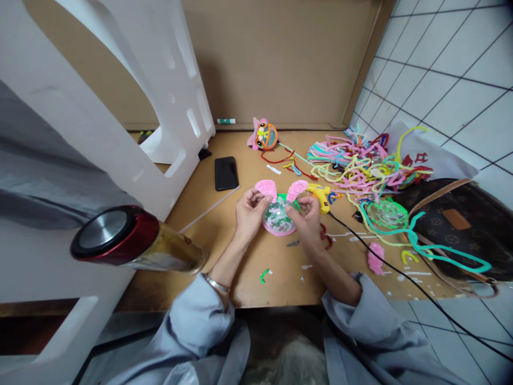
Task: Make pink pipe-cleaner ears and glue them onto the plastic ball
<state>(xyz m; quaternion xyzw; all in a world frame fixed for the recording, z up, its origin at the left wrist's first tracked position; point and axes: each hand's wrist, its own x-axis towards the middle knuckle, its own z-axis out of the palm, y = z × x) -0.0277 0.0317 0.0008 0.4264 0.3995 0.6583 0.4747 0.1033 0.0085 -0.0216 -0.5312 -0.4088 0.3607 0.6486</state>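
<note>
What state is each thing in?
Left hand: pinching round piece
Right hand: pinching round piece
Round piece: held up, two pink ears on top
Flask: lid on
Phone: flat, no lit screen showing
Glue gun: lying down, cord attached, power unclear
Scissors: partly hidden, open or shut unclear
Pipe cleaners: loose, tangled heap

Left of left hand (250,209): one phone (226,174), one bottle (138,239). Right of right hand (306,216): one glue gun (320,197), one handbag (476,230). At both: one round piece (277,218), two pink ears (266,189). Beyond both: one marker (226,121).
</note>
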